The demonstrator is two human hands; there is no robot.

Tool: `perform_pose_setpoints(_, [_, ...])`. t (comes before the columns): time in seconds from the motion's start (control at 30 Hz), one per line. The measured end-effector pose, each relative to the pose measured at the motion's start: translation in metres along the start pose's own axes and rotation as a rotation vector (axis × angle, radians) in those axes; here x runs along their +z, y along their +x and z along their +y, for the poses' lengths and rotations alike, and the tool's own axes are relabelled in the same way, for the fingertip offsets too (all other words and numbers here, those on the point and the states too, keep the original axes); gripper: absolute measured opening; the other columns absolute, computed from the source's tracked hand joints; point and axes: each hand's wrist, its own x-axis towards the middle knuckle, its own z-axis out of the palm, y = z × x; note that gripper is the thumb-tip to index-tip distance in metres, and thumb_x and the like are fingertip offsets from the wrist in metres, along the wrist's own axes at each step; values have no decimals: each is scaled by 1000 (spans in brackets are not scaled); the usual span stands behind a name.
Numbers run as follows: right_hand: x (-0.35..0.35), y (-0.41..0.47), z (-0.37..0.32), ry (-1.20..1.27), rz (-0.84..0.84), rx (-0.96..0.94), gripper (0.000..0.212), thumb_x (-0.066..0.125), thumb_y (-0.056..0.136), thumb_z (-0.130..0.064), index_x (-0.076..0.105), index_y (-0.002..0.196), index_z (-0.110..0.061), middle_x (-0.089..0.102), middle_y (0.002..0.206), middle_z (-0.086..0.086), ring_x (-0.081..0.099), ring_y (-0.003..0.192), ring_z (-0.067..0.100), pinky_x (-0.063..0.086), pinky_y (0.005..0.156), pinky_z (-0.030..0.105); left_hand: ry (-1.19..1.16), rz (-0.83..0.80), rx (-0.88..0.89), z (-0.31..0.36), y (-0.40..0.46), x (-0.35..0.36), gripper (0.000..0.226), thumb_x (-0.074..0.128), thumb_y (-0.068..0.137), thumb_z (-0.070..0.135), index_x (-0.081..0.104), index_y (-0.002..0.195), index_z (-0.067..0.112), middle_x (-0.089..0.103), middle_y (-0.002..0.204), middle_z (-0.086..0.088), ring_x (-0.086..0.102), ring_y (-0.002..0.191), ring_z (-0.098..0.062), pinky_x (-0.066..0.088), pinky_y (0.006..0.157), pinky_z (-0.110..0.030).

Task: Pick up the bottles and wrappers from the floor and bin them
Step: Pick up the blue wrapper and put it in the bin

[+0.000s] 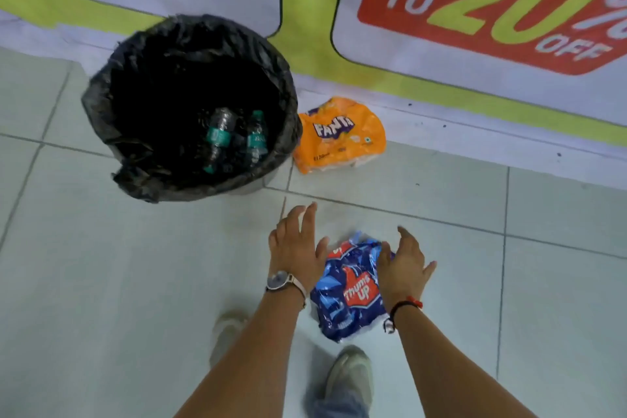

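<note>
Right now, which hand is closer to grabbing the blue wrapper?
The right hand: its fingers already reach over the blue wrapper. The left hand is spread open beside it, nearer the bin.

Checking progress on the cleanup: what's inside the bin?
Two bottles with teal labels lie in the bin, against its black liner. The rest of the inside is too dark to tell what else is there.

Both hands, left hand (296, 244) and right hand (403, 265), spread wide over a blue Thums Up wrapper (349, 292) on the tiled floor (135, 265); two bottles (234, 137) lie in the black-lined bin (101, 105), an orange Fanta wrapper (339, 136) beside it.
</note>
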Motion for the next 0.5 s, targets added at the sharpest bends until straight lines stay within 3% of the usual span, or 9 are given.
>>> perform_pose_setpoints(0.07, [20,-9,29,-39,-48,62,46,48,92,-22,35,136,-15,46,142,8,41,130,29,5,115,56,93,-103,-64,-10,-2,25,61,46,93,30,13,144,18,20,152,-12,23,136,-29,26,109,-42])
perform_pose_setpoints(0.13, [43,-16,55,-61,-85,125,51,50,91,-25,33,137,-15,41,145,9,37,133,30,7,114,58,216,-91,-4,-25,0,45,67,47,92,30,7,145,20,11,155,-12,18,139,-28,21,112,-43])
perform_pose_setpoints(0.2, [64,-22,73,-59,-115,209,57,53,90,-28,29,139,-14,32,150,11,31,136,32,9,113,59,312,127,185,-44,8,56,76,52,84,29,7,145,20,4,156,-12,14,142,-25,16,114,-46])
perform_pose_setpoints(0.27, [81,-24,84,-46,-132,326,68,57,87,-30,20,142,-12,21,154,14,26,138,34,11,113,61,412,341,388,-60,21,54,81,46,81,28,-4,144,24,-7,156,-9,2,142,-20,7,115,-44])
perform_pose_setpoints(0.3, [89,-24,88,-16,-141,401,76,59,86,-31,15,144,-11,15,155,16,24,139,36,13,112,61,453,411,466,-65,29,47,82,46,81,27,-9,143,24,-5,155,-9,6,140,-22,9,115,-46])
perform_pose_setpoints(0.4, [107,-23,96,215,-147,657,95,68,80,-31,2,145,-8,9,155,21,21,138,41,18,110,61,463,627,565,-66,49,4,82,47,86,26,-12,143,27,-18,155,-3,-6,142,-17,-12,114,-41])
perform_pose_setpoints(0.43, [113,-21,99,310,-136,733,97,69,79,-29,1,144,-5,15,152,25,24,136,42,24,110,60,459,712,526,-65,56,-13,77,48,87,29,-5,143,28,-11,155,-6,-9,142,-14,-16,113,-40])
perform_pose_setpoints(0.5, [123,-19,102,459,-125,862,90,69,80,-23,7,141,0,31,143,31,38,128,45,35,106,56,460,834,371,-69,63,-44,64,48,88,33,14,141,20,24,149,-17,7,141,-21,-9,113,-49])
